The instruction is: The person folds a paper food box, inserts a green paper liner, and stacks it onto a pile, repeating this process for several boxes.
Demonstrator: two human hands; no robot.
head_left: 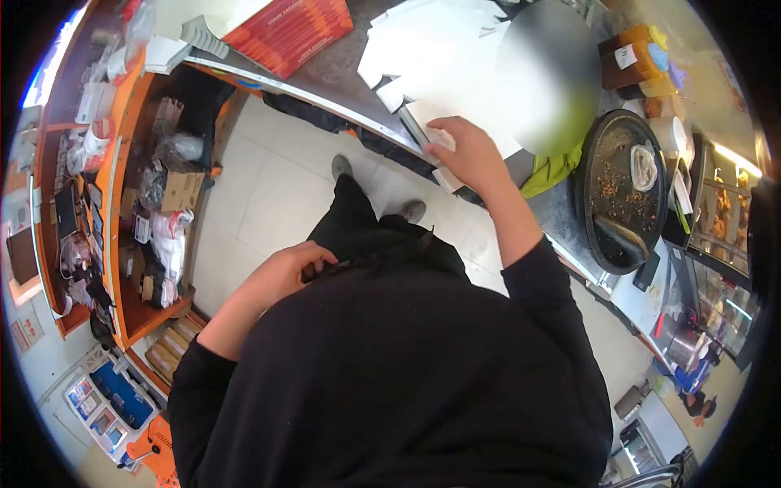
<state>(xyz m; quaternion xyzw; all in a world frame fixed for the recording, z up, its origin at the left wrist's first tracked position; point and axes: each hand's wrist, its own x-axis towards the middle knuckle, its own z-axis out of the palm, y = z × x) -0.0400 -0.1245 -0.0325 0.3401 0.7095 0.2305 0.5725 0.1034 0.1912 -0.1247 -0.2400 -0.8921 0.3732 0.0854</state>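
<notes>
In the head view, flat white cardboard sheets [439, 57] lie on the dark grey table [335, 71], far side. The right hand [464, 154], fingers half curled, is at their near edge; the left hand [285, 273] curls beside black cloth trousers [346, 220]. I cannot tell whether either grips anything.

Place: apparently a food shop
Lit case [717, 259]: food [719, 201] on view
Black tray [639, 210]: crumbs [608, 191]
Orange shelves [157, 327]: plastic bags [169, 244], cardboard box [182, 192]

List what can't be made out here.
In the head view:
Whether the left hand holds anything: its curled fingers hide it.
Whether the right hand grips the white card: its fingers cover the contact.
The white card's right part: a blurred patch covers it.
The red panel's far end: cut off by the top edge.
</notes>
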